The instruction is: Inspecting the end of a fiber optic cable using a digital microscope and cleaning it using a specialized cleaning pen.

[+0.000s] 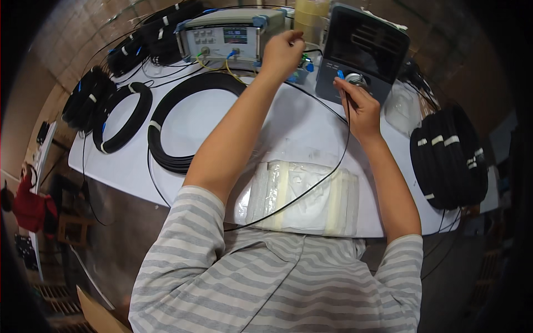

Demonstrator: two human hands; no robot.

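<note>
My left hand (pixel 282 54) is raised over the far side of the white table (pixel 111 161), fingers pinched on a small cable end beside the grey test instrument (pixel 227 36). My right hand (pixel 360 105) holds the end of a thin black cable (pixel 327 172) against the round port on the dark blue-grey device (pixel 366 50). The cable runs from that hand down across a stack of clear plastic bags (pixel 302 197) toward my striped shirt.
Large black cable coils lie on the table: one (pixel 183 119) in the middle, one (pixel 122 116) to its left, more at the far left (pixel 89 100) and back (pixel 155 33). A thick bundle of coils (pixel 449 158) sits at the right edge. A yellowish tape roll (pixel 311 16) stands behind.
</note>
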